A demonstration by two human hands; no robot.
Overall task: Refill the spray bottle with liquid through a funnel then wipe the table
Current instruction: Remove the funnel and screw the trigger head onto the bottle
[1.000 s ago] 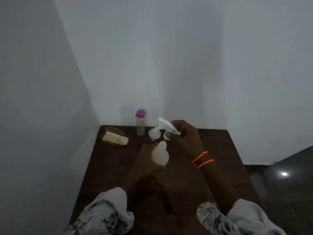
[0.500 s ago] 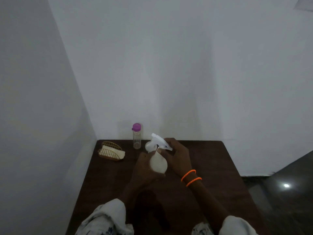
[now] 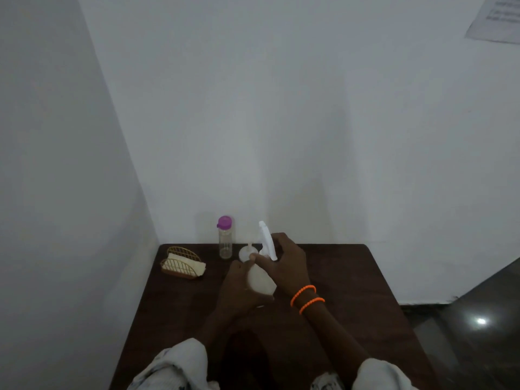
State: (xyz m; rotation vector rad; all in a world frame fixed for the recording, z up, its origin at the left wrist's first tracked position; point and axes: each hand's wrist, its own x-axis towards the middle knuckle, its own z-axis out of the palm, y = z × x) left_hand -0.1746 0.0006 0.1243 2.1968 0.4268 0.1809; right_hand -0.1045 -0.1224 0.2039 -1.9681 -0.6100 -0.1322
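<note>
1. My sleeves (image 3: 174,364) run off the bottom edge, so my elbows and the near edge of the dark surface (image 3: 351,277) are cut off. The light is dim and my forearms blur into the wood.
2. My left hand (image 3: 239,291) is wrapped round the body of the spray bottle (image 3: 260,280), its fingers curled about the far and lower side. Most of them are hidden behind the bottle and I cannot count them. The bottle is tilted, and whether its base touches the surface I cannot tell.
3. My right hand (image 3: 284,263) sits over the neck of the bottle. Its fingers are bent round the white spray head (image 3: 266,240), the thumb tip lying near the collar. The nozzle end sticks up past my knuckles. Whether the head is seated on the neck is hidden under my palm. Two orange bands (image 3: 306,298) circle that wrist.
4. Just behind the bottle a pale funnel (image 3: 247,252) shows only in part, hidden by my hands.
5. Left of it, near the wall, stands a clear bottle with a purple cap (image 3: 225,237), upright. I cannot judge how full it is.
6. Further left sits a wire holder (image 3: 181,263) with a pale cloth (image 3: 184,265) lying in it.
7. A sheet of paper (image 3: 495,18) is on the far wall, cut off at the corner, its print unreadable.
</note>
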